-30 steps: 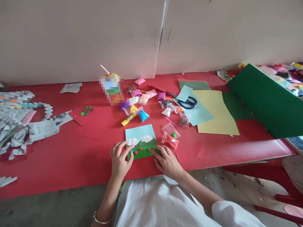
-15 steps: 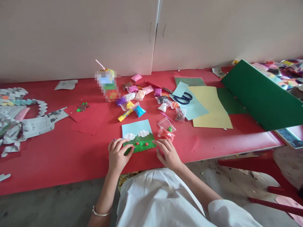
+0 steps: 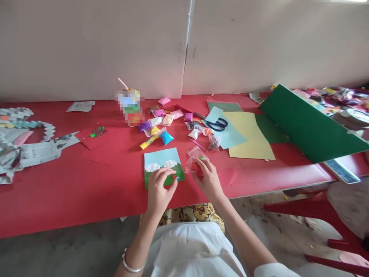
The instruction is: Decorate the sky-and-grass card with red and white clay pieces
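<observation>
A small picture card lies near the front edge of the red table. It has a light blue sky, two white clay clouds and a green clay hill with red dots. My left hand rests on the green lower part of the card, fingers bent down onto it. To the right of the card, my right hand has its fingers on small clear plastic bags holding red and green clay.
Several small bags of coloured clay lie behind the card, with a yellow glue stick, dark blue scissors, yellow and blue paper sheets and a blurred carton with a straw. A big green board leans at right. Folded newspaper covers the left.
My left hand moved from the card's left edge onto its green part. My right hand left the card's right corner and went right onto the clear bags.
</observation>
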Action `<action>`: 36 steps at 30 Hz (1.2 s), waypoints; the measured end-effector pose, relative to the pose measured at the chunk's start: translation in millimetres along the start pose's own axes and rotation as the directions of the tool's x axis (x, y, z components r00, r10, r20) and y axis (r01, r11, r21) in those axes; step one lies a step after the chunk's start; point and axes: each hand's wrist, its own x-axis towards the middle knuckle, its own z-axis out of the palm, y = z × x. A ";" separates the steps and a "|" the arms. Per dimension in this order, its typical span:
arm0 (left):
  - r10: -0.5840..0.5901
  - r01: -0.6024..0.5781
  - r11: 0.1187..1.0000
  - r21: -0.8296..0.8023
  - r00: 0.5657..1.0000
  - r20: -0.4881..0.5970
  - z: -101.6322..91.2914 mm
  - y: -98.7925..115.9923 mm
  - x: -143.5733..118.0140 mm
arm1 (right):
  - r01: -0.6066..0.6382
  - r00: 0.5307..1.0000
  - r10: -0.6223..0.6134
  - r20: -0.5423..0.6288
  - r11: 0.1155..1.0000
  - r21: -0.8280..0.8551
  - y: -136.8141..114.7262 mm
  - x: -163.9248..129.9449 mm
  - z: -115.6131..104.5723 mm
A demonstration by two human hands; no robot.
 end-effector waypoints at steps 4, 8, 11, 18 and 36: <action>-0.018 0.021 0.996 -0.089 0.999 0.038 17.7 26.2 2.0 | 0.032 0.999 -0.031 -0.009 0.982 0.184 -17.3 -9.0 -12.6; -0.026 0.043 0.982 -0.181 0.995 0.097 18.9 29.0 3.8 | 0.063 0.998 -0.064 -0.001 0.972 0.225 -24.8 -14.4 -19.9; -0.046 0.089 0.945 -0.314 0.989 0.141 16.4 29.4 6.5 | 0.118 0.991 -0.131 0.032 0.960 0.252 -26.0 -16.2 -19.8; -0.023 0.121 0.912 -0.391 0.969 0.246 13.0 43.8 0.4 | 0.069 0.997 -0.071 -0.005 0.954 0.292 -23.5 -22.0 -16.8; -0.073 0.187 0.909 -0.371 0.951 0.300 -2.6 46.2 -1.5 | -0.152 0.975 0.032 0.220 0.818 0.555 -30.3 -23.2 -35.9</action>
